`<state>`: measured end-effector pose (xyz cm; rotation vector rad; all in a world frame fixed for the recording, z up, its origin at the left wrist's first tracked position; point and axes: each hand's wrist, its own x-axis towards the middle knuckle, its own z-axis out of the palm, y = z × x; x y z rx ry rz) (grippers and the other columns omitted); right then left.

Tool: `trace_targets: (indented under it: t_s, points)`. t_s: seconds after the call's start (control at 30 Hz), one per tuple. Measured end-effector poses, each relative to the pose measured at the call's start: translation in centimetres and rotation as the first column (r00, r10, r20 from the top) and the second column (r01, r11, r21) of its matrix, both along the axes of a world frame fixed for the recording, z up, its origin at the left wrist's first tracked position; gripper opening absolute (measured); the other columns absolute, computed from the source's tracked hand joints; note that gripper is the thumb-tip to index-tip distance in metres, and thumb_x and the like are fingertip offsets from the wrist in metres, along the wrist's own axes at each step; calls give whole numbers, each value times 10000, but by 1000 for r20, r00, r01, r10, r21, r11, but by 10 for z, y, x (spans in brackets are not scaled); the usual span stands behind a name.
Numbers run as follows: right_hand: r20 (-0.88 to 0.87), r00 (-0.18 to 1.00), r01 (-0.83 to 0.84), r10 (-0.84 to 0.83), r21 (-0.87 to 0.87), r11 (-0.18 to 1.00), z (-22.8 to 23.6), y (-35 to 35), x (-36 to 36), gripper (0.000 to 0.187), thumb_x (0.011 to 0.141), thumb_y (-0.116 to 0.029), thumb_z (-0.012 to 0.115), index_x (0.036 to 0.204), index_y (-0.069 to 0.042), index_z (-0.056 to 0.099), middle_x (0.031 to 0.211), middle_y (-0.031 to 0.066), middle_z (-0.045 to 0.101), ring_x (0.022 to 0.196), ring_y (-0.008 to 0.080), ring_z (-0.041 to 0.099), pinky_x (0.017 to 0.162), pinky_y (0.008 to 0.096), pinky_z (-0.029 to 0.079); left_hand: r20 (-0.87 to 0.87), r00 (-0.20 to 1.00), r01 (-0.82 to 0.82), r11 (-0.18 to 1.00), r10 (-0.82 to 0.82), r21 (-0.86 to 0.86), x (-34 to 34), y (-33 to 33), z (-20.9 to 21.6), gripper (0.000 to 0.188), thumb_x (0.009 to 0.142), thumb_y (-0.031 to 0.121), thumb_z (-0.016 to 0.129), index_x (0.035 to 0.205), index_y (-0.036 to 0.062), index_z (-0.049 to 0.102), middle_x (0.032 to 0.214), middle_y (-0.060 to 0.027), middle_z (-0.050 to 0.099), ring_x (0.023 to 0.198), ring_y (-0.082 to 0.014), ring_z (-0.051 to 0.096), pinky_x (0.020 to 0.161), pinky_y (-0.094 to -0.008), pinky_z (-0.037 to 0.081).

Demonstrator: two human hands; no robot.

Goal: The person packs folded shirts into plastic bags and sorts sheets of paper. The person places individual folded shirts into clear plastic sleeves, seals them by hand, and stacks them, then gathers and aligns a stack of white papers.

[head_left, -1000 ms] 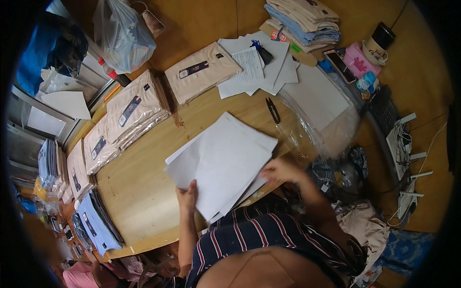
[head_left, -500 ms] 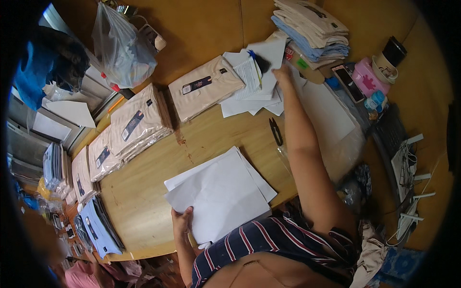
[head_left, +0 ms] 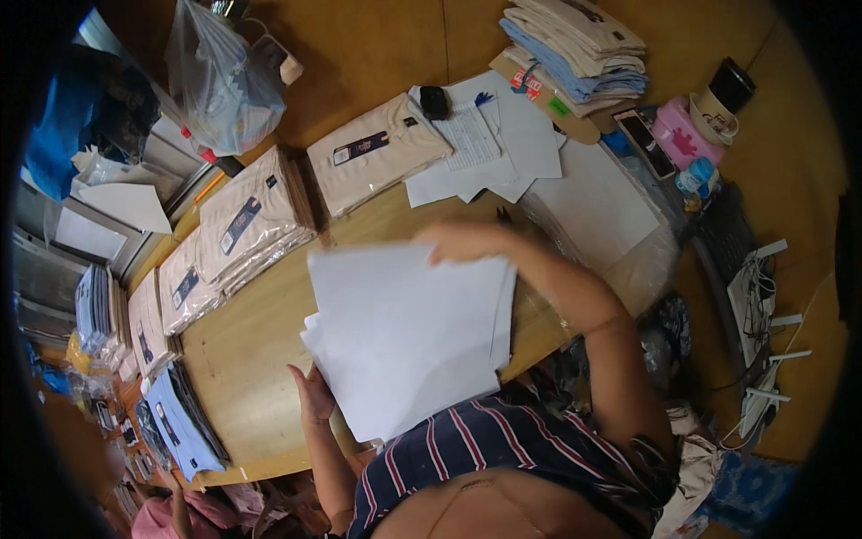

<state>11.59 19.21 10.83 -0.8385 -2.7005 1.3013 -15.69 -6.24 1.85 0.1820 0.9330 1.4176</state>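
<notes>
A stack of white paper sheets [head_left: 409, 337] lies in front of me near the table's edge, its sheets slightly out of line. My right hand [head_left: 462, 241], blurred by motion, grips the top sheet at its far edge. At the stack's left side is my left hand [head_left: 314, 395], its thumb spread away from the fingers and the palm by the paper edge. Beyond the stack, more loose papers [head_left: 534, 148] lie fanned out, among them a printed sheet [head_left: 471, 139]. A small black object [head_left: 435, 102] sits at their left. Dark thread snips [head_left: 504, 216] show partly behind my right hand.
Bagged beige folded shirts [head_left: 373, 148] line the table's far left side, with blue ones [head_left: 184, 422] nearer. Folded garments [head_left: 579, 49] are piled at the back right. A phone [head_left: 645, 144], a pink box [head_left: 678, 130] and cups stand right. Another person [head_left: 184, 512] is lower left.
My right hand has come back from the far papers to the near stack. My left hand's thumb has moved off the paper. The black object now rests left of the printed sheet.
</notes>
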Motion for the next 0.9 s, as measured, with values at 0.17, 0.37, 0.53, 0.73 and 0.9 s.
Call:
trace_targets:
  t_s: [0.17, 0.37, 0.53, 0.73, 0.9]
  points:
    - [-66, 810, 511, -583, 566, 647, -50, 109, -42, 254, 695, -163, 531, 944, -121, 560, 778, 90, 583, 749, 232, 565, 633, 383, 429, -670, 732, -46, 972, -124, -230, 23, 7, 5, 467, 663, 17, 627, 1074, -17, 409, 986, -133, 530, 883, -202, 521, 747, -303, 441]
    - [54, 354, 854, -934, 389, 346, -56, 220, -63, 746, 586, -470, 661, 1191, -131, 388, 1185, 159, 331, 1075, 339, 374, 851, 460, 345, -703, 706, -22, 989, -89, -147, 21, 2, 3, 499, 676, 7, 618, 1112, -13, 378, 1026, -104, 503, 929, -199, 483, 817, -297, 383]
    - [-377, 272, 962, -885, 76, 263, -72, 234, -64, 379, 639, -280, 613, 893, -4, 561, 1116, 223, 418, 957, 344, 467, 819, 387, 387, -654, 754, -41, 989, -65, -146, 21, -3, -2, 510, 677, 15, 625, 1121, -4, 375, 1037, -80, 499, 934, -183, 479, 827, -289, 373]
    - [-726, 170, 885, -667, -184, 427, -9, 157, 94, 291, 751, -294, 584, 836, -16, 571, 748, 43, 549, 540, 111, 548, 457, 233, 450, -620, 782, -18, 991, -69, -133, 24, -1, 3, 506, 677, 16, 623, 1117, -14, 376, 1046, -86, 494, 937, -179, 477, 829, -289, 374]
    - [-549, -421, 886, -722, -419, -199, -11, 119, 288, 323, 803, -322, 507, 954, -36, 512, 820, 100, 555, 503, 178, 543, 337, 218, 429, -663, 747, -47, 989, -59, -141, 30, 1, 6, 511, 684, 8, 603, 1130, -29, 358, 1064, -105, 483, 960, -200, 466, 852, -299, 357]
